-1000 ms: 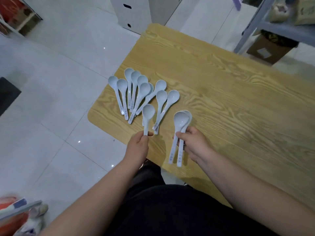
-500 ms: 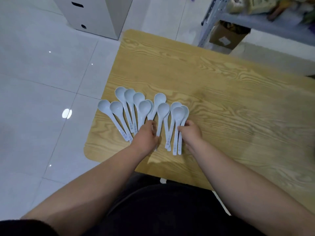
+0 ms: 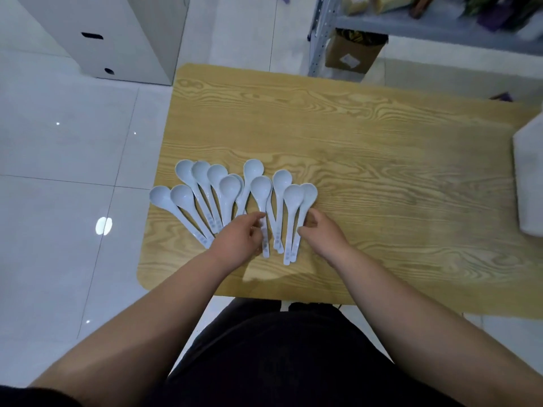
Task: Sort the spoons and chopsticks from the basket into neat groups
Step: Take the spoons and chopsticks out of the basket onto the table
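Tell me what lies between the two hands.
Head view: handles of several white spoons lie on the table between the left hand and the right hand.

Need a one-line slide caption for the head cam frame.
Left hand and right hand at the handles of white spoons fanned at the near-left corner of the wooden table.
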Available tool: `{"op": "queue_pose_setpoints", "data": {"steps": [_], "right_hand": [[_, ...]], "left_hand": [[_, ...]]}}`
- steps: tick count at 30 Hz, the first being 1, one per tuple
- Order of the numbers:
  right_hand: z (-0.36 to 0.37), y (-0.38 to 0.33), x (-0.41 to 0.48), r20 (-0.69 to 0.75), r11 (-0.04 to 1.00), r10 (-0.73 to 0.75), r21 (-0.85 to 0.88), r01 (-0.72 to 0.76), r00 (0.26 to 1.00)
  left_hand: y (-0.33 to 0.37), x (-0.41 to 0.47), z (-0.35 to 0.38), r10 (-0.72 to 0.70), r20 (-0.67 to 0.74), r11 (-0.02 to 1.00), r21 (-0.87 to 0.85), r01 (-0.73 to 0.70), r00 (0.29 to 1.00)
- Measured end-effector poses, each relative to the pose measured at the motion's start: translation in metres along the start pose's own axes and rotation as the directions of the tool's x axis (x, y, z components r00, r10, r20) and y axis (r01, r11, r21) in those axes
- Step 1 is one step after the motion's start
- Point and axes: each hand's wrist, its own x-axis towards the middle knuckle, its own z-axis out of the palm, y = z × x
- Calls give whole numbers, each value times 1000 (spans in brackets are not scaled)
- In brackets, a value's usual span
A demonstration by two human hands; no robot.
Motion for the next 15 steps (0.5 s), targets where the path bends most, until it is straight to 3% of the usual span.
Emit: {"op": "queue_pose_setpoints", "data": {"steps": [7, 12, 15], "right_hand": [[-52, 47, -85, 14, 989, -148, 34, 147, 989], [-106, 103, -172, -20, 962, -231, 143, 231, 973], [-142, 150, -213, -74, 947, -257, 180, 267, 963]], "left_hand": [[52, -57, 8, 152, 67, 978, -152, -141, 986], [117, -104, 57, 291, 185, 946, -200, -254, 939], [164, -123, 99, 330, 166, 932, -216, -292, 929]]}}
